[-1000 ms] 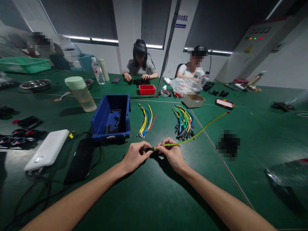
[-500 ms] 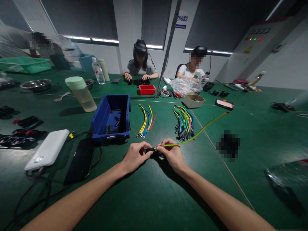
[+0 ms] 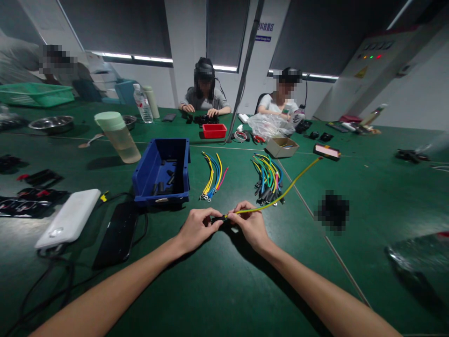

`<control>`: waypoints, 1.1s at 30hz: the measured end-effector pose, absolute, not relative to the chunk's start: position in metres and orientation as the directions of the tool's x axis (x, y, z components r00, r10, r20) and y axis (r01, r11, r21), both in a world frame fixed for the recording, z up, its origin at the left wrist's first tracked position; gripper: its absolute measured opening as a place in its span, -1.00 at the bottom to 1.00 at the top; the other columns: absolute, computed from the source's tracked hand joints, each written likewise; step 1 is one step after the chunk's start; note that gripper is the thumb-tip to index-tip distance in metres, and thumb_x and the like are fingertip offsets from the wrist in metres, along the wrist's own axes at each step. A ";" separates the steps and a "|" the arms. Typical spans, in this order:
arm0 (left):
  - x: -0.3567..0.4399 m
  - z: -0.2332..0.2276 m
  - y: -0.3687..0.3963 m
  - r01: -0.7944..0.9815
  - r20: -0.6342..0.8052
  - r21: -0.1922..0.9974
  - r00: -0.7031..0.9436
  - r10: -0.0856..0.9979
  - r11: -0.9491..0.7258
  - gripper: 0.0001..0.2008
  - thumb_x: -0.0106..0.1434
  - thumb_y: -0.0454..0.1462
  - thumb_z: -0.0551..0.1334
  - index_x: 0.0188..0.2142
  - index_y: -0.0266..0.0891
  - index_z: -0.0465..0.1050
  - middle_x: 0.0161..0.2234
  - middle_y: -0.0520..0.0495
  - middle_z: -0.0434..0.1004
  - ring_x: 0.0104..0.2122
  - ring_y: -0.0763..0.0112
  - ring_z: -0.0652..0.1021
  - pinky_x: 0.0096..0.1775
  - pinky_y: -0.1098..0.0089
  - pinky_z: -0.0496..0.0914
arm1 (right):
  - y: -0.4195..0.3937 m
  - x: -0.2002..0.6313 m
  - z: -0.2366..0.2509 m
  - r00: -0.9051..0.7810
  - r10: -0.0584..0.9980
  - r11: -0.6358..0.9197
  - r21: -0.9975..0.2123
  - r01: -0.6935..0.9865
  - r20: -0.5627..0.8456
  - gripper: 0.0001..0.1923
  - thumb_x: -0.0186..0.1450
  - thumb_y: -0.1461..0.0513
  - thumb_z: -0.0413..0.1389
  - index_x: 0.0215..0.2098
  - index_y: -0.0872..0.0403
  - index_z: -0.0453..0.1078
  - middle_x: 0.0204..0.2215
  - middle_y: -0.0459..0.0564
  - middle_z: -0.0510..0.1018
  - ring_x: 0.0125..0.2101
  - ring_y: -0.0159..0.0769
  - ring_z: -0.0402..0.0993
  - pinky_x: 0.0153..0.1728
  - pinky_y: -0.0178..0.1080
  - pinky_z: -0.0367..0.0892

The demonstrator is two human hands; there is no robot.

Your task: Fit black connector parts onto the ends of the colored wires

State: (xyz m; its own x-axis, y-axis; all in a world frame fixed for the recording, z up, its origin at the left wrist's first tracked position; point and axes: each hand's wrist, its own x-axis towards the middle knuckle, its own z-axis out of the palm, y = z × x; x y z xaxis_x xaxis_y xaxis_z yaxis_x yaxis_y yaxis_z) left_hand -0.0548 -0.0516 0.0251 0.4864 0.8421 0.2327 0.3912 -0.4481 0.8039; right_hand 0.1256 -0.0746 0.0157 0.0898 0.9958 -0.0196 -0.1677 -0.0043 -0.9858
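Observation:
Between thumb and fingers, my left hand (image 3: 199,226) pinches a short black sleeve (image 3: 219,218) at one end of a yellow-green wire (image 3: 289,186). My right hand (image 3: 251,224) grips the same wire just right of the sleeve, and its long free end curves up and away to the right. Beyond my hands lie a small group of wires with ring terminals (image 3: 213,174) and a larger bundle of wires with black sleeves (image 3: 268,180). A blue bin (image 3: 140,189) on the left holds several loose black sleeves (image 3: 170,178).
Left of me are a white power bank (image 3: 70,219), a black phone (image 3: 116,234) and cables. A green-lidded bottle (image 3: 119,135) leans behind them. A cardboard box (image 3: 282,148), a red tray (image 3: 214,131) and a metal pole (image 3: 245,70) stand farther back. Two people sit across the table.
The wire's free end has swung slightly left and down toward me. Both my hands stay in nearly the same place, still holding the sleeve and the wire.

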 end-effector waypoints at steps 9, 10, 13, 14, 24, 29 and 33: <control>-0.055 0.027 -0.052 0.395 0.209 0.805 0.509 0.835 -0.443 -0.82 0.22 -0.25 0.20 -0.25 -0.28 0.52 -0.56 0.06 0.44 -0.59 0.56 0.34 -0.50 0.53 0.18 | -0.075 0.125 0.015 0.087 0.996 0.014 -0.992 -0.127 0.003 -0.70 0.04 0.19 0.28 -0.42 0.06 0.22 -0.53 -0.13 0.51 -0.53 -0.39 0.43 -0.47 -0.32 0.33; -0.055 0.027 -0.052 0.394 0.204 0.806 0.516 0.832 -0.442 -0.82 0.23 -0.25 0.19 -0.24 -0.28 0.52 -0.55 0.05 0.46 -0.58 0.56 0.34 -0.50 0.53 0.19 | -0.075 0.125 0.015 0.090 0.996 0.016 -0.994 -0.112 0.006 -0.70 0.04 0.18 0.28 -0.42 0.06 0.22 -0.53 -0.13 0.51 -0.53 -0.39 0.43 -0.48 -0.32 0.33; -0.054 0.029 -0.052 0.395 0.193 0.804 0.532 0.825 -0.444 -0.81 0.24 -0.24 0.18 -0.23 -0.28 0.52 -0.50 0.03 0.50 -0.56 0.55 0.36 -0.49 0.52 0.20 | -0.076 0.125 0.017 0.098 0.995 0.023 -0.997 -0.070 0.016 -0.70 0.06 0.16 0.27 -0.41 0.06 0.22 -0.54 -0.12 0.50 -0.55 -0.38 0.43 -0.50 -0.32 0.33; -0.054 0.029 -0.052 0.397 0.192 0.802 0.534 0.823 -0.446 -0.81 0.25 -0.24 0.18 -0.23 -0.28 0.52 -0.49 0.03 0.51 -0.55 0.55 0.37 -0.48 0.52 0.20 | -0.076 0.125 0.017 0.099 0.995 0.026 -0.998 -0.061 0.019 -0.70 0.06 0.16 0.27 -0.41 0.06 0.22 -0.54 -0.12 0.49 -0.55 -0.38 0.42 -0.50 -0.32 0.33; -0.055 0.021 -0.050 0.404 0.220 0.758 0.580 0.784 -0.512 -0.82 0.17 -0.32 0.23 -0.20 -0.26 0.49 -0.43 0.03 0.53 -0.53 0.53 0.42 -0.43 0.51 0.28 | -0.075 0.126 0.017 0.079 0.996 0.044 -0.998 -0.037 0.041 -0.72 0.08 0.17 0.25 -0.41 0.06 0.21 -0.55 -0.15 0.45 -0.57 -0.40 0.39 -0.55 -0.34 0.31; -0.056 0.014 -0.052 0.400 0.299 0.695 0.594 0.747 -0.597 -0.79 0.22 -0.38 0.16 -0.16 -0.24 0.48 -0.33 -0.01 0.58 -0.45 0.49 0.51 -0.37 0.50 0.35 | -0.075 0.127 0.017 0.078 0.996 0.049 -0.999 -0.018 0.048 -0.72 0.10 0.17 0.23 -0.39 0.06 0.20 -0.55 -0.18 0.42 -0.61 -0.43 0.34 -0.61 -0.37 0.26; -0.056 0.011 -0.054 0.388 0.393 0.619 0.600 0.697 -0.683 -0.81 0.24 -0.38 0.17 -0.16 -0.26 0.48 -0.31 -0.05 0.60 -0.42 0.44 0.55 -0.37 0.48 0.38 | -0.074 0.127 0.015 0.072 0.995 0.067 -0.997 -0.023 0.065 -0.71 0.14 0.15 0.21 -0.31 0.05 0.18 -0.54 -0.19 0.42 -0.61 -0.43 0.36 -0.58 -0.35 0.30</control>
State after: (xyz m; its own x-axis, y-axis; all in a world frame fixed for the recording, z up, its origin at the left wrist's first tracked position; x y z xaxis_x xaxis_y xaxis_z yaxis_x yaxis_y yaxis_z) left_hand -0.0556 -0.0536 0.0114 0.6002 0.6967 0.3929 0.3878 -0.6831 0.6189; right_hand 0.1268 -0.0745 0.0153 0.0721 0.9953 0.0654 -0.0226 0.0672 -0.9975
